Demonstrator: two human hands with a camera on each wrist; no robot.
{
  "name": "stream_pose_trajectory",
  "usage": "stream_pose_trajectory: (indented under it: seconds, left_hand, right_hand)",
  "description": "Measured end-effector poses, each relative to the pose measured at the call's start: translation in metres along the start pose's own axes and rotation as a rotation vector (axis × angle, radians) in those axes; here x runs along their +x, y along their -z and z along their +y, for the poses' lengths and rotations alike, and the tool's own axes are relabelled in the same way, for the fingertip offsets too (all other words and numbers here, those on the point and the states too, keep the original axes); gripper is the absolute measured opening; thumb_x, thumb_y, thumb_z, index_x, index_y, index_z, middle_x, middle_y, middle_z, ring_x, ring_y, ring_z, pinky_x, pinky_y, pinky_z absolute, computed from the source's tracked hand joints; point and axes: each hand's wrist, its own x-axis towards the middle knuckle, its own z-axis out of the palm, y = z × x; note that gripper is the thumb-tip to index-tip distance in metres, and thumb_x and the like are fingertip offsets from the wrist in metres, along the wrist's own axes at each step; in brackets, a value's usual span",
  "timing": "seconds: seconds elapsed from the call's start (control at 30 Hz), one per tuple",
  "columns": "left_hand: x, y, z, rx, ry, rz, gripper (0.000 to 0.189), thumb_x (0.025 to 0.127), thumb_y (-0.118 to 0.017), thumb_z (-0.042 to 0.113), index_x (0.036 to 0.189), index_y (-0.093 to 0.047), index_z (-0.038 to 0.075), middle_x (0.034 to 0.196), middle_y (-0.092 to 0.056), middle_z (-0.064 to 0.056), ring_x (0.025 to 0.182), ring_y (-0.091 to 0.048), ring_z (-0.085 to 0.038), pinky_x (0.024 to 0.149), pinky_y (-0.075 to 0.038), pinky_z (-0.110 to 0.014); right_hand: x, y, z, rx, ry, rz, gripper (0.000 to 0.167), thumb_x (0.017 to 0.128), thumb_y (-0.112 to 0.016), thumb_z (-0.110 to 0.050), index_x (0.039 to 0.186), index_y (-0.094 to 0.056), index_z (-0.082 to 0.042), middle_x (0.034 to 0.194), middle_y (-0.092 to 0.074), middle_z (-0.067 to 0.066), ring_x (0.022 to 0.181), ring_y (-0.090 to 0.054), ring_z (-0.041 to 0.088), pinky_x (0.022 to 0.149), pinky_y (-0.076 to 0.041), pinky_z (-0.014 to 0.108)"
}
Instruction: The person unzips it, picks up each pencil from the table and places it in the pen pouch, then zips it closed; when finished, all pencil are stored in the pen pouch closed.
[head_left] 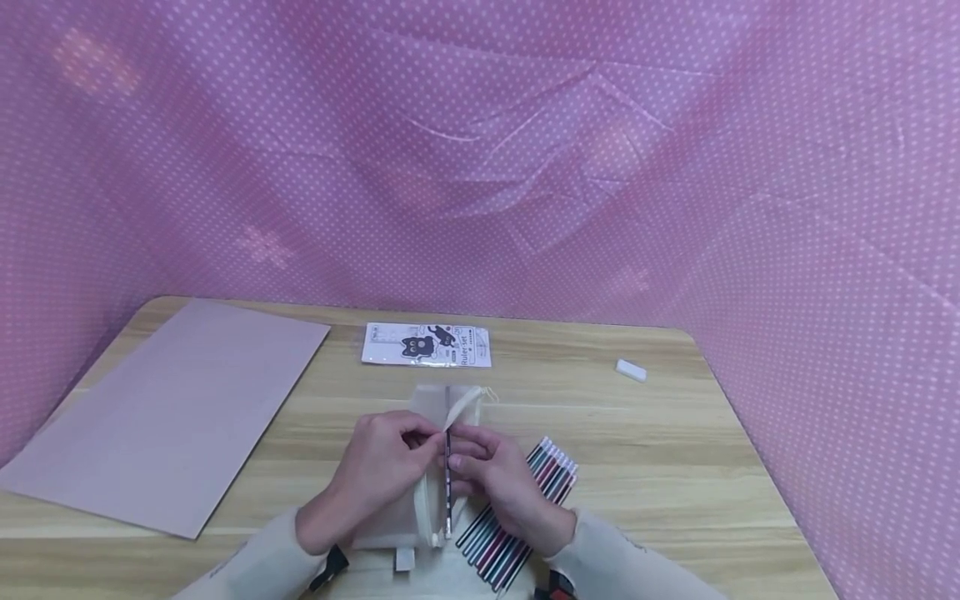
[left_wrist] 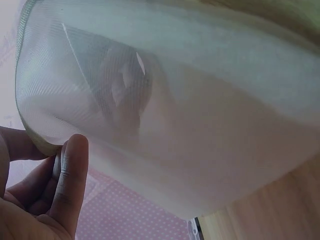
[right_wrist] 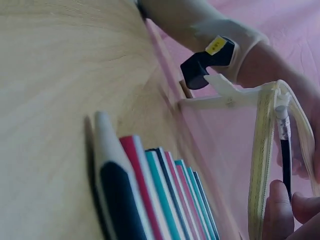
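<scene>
A translucent mesh zip pouch with a cream zip lies at the table's near middle, its mouth parted. My left hand pinches the pouch's edge between thumb and finger, as the left wrist view also shows at the rim of the pale mesh. A dark pencil with a white eraser end is held by my right hand at the zip opening. In the right wrist view, thumb and finger grip the pencil beside the zip; its far end is hard to make out.
Several striped pencils lie in a slanted row under and beside my right hand. Farther back are a packaged ruler set and a white eraser. A large greyish-pink board covers the left side. A pink dotted cloth surrounds the table.
</scene>
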Motion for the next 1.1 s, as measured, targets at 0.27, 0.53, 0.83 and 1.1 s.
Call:
stream_pose_trajectory:
  seconds: [0.27, 0.53, 0.83, 1.1]
  left_hand:
    - [0.001, 0.001, -0.001, 0.002, 0.008, -0.008, 0.005, 0.081, -0.081, 0.011, 0.085, -0.080, 0.014, 0.077, -0.076, 0.005, 0.061, -0.059, 0.003, 0.056, -0.051, -0.016]
    - [0.004, 0.004, -0.004, 0.042, -0.014, 0.019, 0.007, 0.080, -0.082, 0.010, 0.084, -0.080, 0.015, 0.076, -0.076, 0.005, 0.062, -0.060, 0.003, 0.059, -0.051, -0.016]
    - [0.008, 0.007, -0.013, 0.089, -0.067, 0.070, 0.008, 0.078, -0.083, 0.008, 0.082, -0.079, 0.014, 0.074, -0.076, 0.002, 0.062, -0.061, 0.001, 0.058, -0.052, -0.015]
    - [0.012, 0.008, -0.017, 0.104, -0.042, 0.068, 0.006, 0.080, -0.083, 0.010, 0.082, -0.079, 0.014, 0.075, -0.076, 0.002, 0.062, -0.061, 0.000, 0.059, -0.052, -0.015]
  right_hand:
    - [-0.005, -0.003, -0.002, 0.084, -0.025, -0.043, 0.054, 0.094, -0.058, 0.006, 0.146, -0.044, 0.007, 0.140, -0.060, 0.026, 0.122, -0.068, 0.027, 0.094, -0.059, 0.031]
    - [-0.009, -0.001, -0.006, 0.153, -0.037, -0.101, 0.052, 0.094, -0.059, 0.003, 0.145, -0.047, 0.005, 0.141, -0.060, 0.023, 0.128, -0.064, 0.028, 0.103, -0.054, 0.032]
    - [-0.005, 0.008, -0.010, 0.133, -0.012, -0.126, 0.056, 0.093, -0.061, 0.001, 0.146, -0.044, 0.008, 0.142, -0.055, 0.027, 0.126, -0.066, 0.025, 0.100, -0.056, 0.030]
    - [-0.002, 0.020, -0.020, 0.118, 0.015, -0.135, 0.056, 0.094, -0.061, 0.000, 0.145, -0.041, 0.012, 0.140, -0.057, 0.029, 0.117, -0.071, 0.019, 0.100, -0.056, 0.031]
